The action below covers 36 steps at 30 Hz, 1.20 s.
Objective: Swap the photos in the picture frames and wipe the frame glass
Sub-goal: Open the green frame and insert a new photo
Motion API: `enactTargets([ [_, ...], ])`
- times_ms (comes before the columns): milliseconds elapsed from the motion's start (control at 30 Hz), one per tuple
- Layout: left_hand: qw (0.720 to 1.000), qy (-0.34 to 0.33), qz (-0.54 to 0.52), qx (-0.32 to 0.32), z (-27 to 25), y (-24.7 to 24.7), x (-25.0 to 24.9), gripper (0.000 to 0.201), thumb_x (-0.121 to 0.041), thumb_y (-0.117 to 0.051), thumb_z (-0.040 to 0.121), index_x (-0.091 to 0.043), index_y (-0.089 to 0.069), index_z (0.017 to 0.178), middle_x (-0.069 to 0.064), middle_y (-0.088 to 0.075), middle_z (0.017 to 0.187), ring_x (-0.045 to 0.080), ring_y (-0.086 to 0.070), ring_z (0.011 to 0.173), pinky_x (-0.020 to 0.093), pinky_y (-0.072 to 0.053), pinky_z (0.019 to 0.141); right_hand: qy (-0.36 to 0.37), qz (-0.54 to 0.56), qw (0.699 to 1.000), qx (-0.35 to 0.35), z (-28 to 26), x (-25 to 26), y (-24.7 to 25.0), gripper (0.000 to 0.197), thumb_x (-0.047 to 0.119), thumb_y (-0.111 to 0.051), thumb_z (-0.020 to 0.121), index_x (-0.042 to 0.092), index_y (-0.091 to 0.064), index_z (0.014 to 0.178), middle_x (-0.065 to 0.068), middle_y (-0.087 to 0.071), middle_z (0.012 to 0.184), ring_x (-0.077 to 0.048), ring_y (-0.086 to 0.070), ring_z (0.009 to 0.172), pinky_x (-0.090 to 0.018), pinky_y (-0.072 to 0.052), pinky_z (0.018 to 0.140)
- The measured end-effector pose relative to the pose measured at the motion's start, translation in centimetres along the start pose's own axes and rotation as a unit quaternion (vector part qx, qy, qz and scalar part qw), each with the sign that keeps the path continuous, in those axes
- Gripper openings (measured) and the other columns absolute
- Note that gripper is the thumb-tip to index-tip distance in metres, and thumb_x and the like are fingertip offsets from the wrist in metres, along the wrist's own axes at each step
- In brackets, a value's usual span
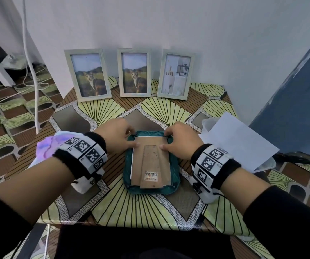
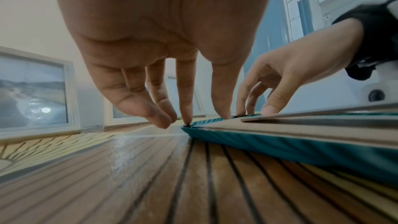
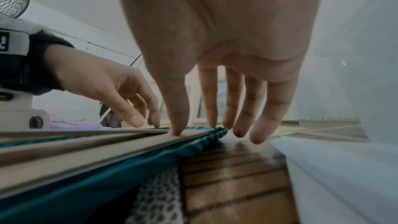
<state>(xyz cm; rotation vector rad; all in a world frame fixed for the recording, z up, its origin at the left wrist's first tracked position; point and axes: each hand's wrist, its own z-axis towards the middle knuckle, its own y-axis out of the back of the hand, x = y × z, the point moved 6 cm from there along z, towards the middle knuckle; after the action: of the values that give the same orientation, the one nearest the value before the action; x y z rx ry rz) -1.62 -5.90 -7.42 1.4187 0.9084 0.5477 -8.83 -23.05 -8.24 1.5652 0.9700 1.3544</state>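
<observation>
A teal picture frame [image 1: 175, 165] [image 2: 280, 146] [image 3: 107, 176] lies face down in the middle of the table, its brown backing board [image 1: 141, 146] and folded stand [image 1: 152, 165] facing up. Both hands are at its far edge. My left hand [image 1: 133, 139] [image 2: 204, 117] has its thumb on the board and its fingertips on the far left corner. My right hand [image 1: 164, 141] [image 3: 193, 129] mirrors it, thumb pressing the board and fingertips at the far right corner. The fingers of both hands are nearly straight. The glass and any photo are hidden underneath.
Three pale frames lean on the wall: two cat photos [image 1: 87, 74] [image 1: 134, 72] and an interior photo [image 1: 175, 74]. A white sheet [image 1: 238, 139] covers a clear tub [image 1: 208, 122] at right. A purple-white cloth [image 1: 45, 146] lies at left. Cables [image 1: 36, 81] hang beyond the table's left edge.
</observation>
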Motion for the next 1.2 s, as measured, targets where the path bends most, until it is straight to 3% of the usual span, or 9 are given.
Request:
enactTargets([
  [133, 1.000, 0.008, -0.003, -0.008, 0.9, -0.1, 0.3, 0.035, -0.051, -0.071, 0.080, -0.022, -0.070, 0.101, -0.011, -0.050, 0.083, 0.009, -0.050, 0.077, 0.025, -0.038, 0.066, -0.004, 0.014, 1.000, 0.012, 0.6, -0.2, 0.0, 0.044, 0.038, -0.079, 0.079, 0.013, -0.069, 0.113, -0.003, -0.062, 0.111, -0.021, -0.060, 0.102, -0.030, -0.047, 0.081],
  [333, 0.999, 0.022, -0.039, -0.027, 1.5, -0.3, 0.8, 0.028, -0.046, -0.078, 0.075, -0.023, -0.071, 0.090, -0.014, -0.054, 0.080, 0.009, -0.052, 0.079, 0.025, -0.039, 0.067, -0.012, 0.028, 0.999, 0.016, 1.1, -0.5, -0.1, 0.052, 0.039, -0.082, 0.076, 0.015, -0.065, 0.119, -0.001, -0.059, 0.117, -0.015, -0.054, 0.098, -0.026, -0.041, 0.078],
  [767, 0.995, 0.055, -0.081, -0.034, 2.1, -0.6, 1.6, 0.028, -0.043, -0.085, 0.067, -0.026, -0.073, 0.086, -0.017, -0.058, 0.074, -0.005, -0.049, 0.070, 0.015, -0.034, 0.055, -0.019, 0.037, 0.998, 0.055, 1.7, -0.7, -0.2, 0.052, 0.039, -0.084, 0.073, 0.017, -0.059, 0.114, 0.001, -0.054, 0.113, -0.018, -0.053, 0.102, -0.028, -0.042, 0.081],
  [900, 0.996, 0.046, -0.076, -0.028, 2.0, -0.7, 1.5, 0.028, -0.042, -0.083, 0.070, -0.028, -0.073, 0.092, -0.014, -0.060, 0.080, -0.003, -0.049, 0.071, 0.017, -0.035, 0.059, -0.012, 0.039, 0.997, 0.062, 1.7, -0.7, -0.1, 0.051, 0.038, -0.084, 0.073, 0.017, -0.059, 0.112, 0.002, -0.053, 0.111, -0.017, -0.052, 0.100, -0.029, -0.044, 0.084],
  [1067, 0.992, 0.048, -0.120, -0.006, 2.2, -0.8, 1.6, 0.027, -0.036, -0.086, 0.068, -0.025, -0.069, 0.086, -0.014, -0.060, 0.078, -0.002, -0.051, 0.068, 0.016, -0.035, 0.056, -0.003, 0.038, 0.997, 0.063, 1.7, -0.5, 0.1, 0.045, 0.037, -0.085, 0.072, 0.018, -0.061, 0.106, 0.001, -0.055, 0.110, -0.017, -0.053, 0.099, -0.033, -0.048, 0.088],
  [1200, 0.988, 0.029, -0.146, 0.034, 2.4, -0.8, 1.7, 0.028, -0.034, -0.085, 0.070, -0.021, -0.068, 0.088, -0.007, -0.063, 0.082, 0.005, -0.053, 0.066, 0.025, -0.045, 0.066, 0.000, 0.035, 0.997, 0.064, 1.7, -0.5, 0.2, 0.043, 0.037, -0.085, 0.071, 0.020, -0.062, 0.103, 0.001, -0.057, 0.107, -0.018, -0.055, 0.098, -0.035, -0.050, 0.088],
])
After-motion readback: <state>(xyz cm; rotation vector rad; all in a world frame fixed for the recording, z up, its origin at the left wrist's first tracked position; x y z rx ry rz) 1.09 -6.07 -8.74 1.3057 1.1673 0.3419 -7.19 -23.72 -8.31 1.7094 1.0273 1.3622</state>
